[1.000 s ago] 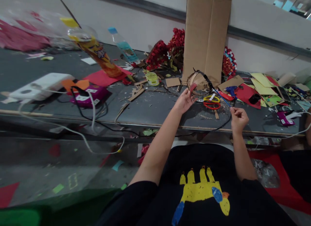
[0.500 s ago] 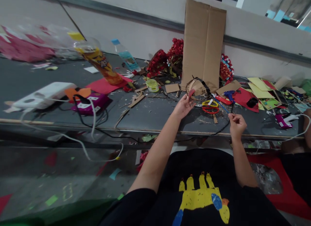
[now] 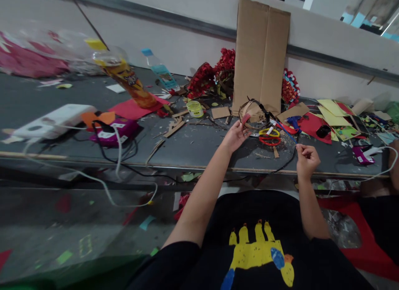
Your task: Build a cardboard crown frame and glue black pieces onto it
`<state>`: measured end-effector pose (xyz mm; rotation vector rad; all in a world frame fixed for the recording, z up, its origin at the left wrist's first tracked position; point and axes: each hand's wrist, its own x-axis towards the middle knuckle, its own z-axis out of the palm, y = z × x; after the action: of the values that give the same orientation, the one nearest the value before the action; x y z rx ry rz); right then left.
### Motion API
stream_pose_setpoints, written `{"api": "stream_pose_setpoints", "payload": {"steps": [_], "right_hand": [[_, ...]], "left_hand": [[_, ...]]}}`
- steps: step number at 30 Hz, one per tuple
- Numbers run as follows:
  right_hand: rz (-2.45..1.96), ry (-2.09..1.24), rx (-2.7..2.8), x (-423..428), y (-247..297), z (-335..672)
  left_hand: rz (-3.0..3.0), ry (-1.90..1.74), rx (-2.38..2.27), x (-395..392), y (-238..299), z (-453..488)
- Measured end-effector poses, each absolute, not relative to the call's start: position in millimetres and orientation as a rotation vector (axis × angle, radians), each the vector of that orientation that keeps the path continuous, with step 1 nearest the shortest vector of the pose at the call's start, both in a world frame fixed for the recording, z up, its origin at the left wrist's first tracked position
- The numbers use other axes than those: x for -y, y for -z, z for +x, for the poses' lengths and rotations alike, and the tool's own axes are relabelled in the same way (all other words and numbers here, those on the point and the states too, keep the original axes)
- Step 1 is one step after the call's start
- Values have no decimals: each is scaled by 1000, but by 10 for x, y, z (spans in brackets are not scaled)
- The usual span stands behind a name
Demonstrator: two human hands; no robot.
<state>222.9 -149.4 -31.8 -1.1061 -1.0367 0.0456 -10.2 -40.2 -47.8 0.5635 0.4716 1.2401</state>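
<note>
My left hand (image 3: 237,135) is closed on a thin ring-shaped hoop (image 3: 264,110), brown with black wrapping along its right side, held above the table's front part. A narrow blue strip (image 3: 288,133) runs from the hoop's right side down to my right hand (image 3: 307,160), which pinches its far end. The strip looks taut between the two hands. Below the hoop lie scissors (image 3: 269,141) with red and yellow handles, partly covered by the left hand. A blue glue gun (image 3: 293,122) rests just beyond the strip.
Behind the hoop stands a tall cardboard sheet (image 3: 261,53). Red flower-like pieces (image 3: 202,80), a yellow tub (image 3: 195,109) and a tilted drink bottle (image 3: 132,82) stand leftward. A white power strip (image 3: 52,121) and cables lie at far left. Another person's arm (image 3: 394,157) shows at right.
My right hand has moved slightly to the right, drawing the blue strip's end farther from the hoop. The left hand and hoop stay nearly in place.
</note>
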Motion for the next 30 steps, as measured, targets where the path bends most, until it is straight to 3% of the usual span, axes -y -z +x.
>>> {"api": "stream_pose_setpoints", "payload": {"steps": [30], "right_hand": [[-1140, -122, 1037, 1469, 503, 2270]], "left_hand": [[575, -1270, -496, 393, 486, -99]]}}
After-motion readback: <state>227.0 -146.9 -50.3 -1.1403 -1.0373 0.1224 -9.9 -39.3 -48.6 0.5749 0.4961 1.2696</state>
